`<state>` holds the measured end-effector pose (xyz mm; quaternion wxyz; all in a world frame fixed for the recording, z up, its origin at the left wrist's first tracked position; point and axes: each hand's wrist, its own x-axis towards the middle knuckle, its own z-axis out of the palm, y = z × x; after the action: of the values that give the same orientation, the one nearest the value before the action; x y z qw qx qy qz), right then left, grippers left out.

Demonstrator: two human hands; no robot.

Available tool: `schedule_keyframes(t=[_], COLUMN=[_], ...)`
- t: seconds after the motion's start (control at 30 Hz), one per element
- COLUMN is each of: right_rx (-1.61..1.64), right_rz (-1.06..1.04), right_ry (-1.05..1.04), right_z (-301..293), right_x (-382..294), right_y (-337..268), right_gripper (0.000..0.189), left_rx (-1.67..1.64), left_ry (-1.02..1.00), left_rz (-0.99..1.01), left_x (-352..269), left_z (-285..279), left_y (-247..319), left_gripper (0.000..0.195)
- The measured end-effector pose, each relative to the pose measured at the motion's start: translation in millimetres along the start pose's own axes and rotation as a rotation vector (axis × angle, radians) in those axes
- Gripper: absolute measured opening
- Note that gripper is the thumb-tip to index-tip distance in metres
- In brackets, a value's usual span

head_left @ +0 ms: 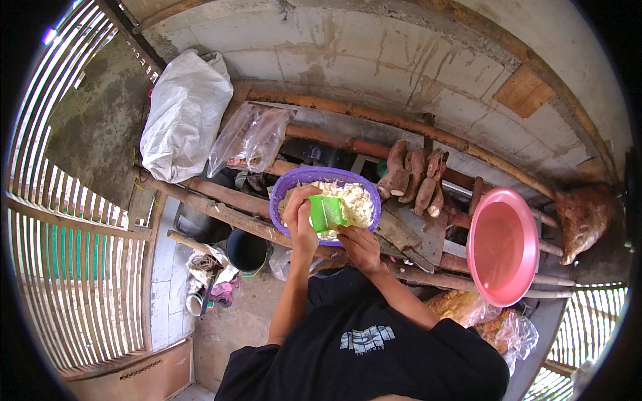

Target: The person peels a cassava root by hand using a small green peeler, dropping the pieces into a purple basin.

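An oval purple plastic basin (328, 172) rests on the pole bench in front of me. It holds a heap of pale shreds (358, 200). Over the basin, my left hand (301, 215) grips the left side of a flat green plastic tool (325, 211), perhaps a grater. The fingertips of my right hand (361, 248) pinch at the tool's lower right corner. Whether a small piece is also between those fingers is too small to tell. Several brown tubers, cassava by their look (393, 183), lie to the right behind the basin.
A pink basin (499, 245) stands at the right. A white sack (188, 115) and a clear plastic bag (253, 135) lie at the back left. Below the bench's front pole are a dark bucket (247, 250) and a cloth bundle (208, 265). A knife blade (419, 261) lies near my right forearm.
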<state>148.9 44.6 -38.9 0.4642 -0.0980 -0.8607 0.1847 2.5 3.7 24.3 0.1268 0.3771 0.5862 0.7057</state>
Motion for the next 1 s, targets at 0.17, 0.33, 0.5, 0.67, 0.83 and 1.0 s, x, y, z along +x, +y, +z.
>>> schedule_keyframes(t=[0.17, 0.33, 0.5, 0.67, 0.83, 1.0], right_rx=[0.135, 0.327, 0.439, 0.407, 0.414, 0.435], right_rz=[0.312, 0.637, 0.708, 0.845, 0.855, 0.804], right_ry=[0.058, -0.019, -0.135, -0.088, -0.103, -0.099], right_z=[6, 15, 13, 26, 22, 21], right_x=[8, 30, 38, 28, 33, 36], right_y=[-9, -6, -7, 3, -1, -4], right_gripper=[0.015, 0.015, 0.014, 0.011, 0.01, 0.01], left_rx=[-0.005, 0.006, -0.008, -0.027, 0.0, -0.003], left_ry=[-0.006, -0.025, -0.017, 0.004, 0.014, -0.019], left_rz=[0.004, -0.024, -0.066, -0.033, -0.022, -0.074], left_x=[2, 4, 4, 3, 4, 1], left_z=[2, 5, 4, 2, 3, 3], left_y=[-1, 1, 1, -7, -4, -3], left_gripper=[0.023, 0.023, 0.023, 0.023, 0.023, 0.024])
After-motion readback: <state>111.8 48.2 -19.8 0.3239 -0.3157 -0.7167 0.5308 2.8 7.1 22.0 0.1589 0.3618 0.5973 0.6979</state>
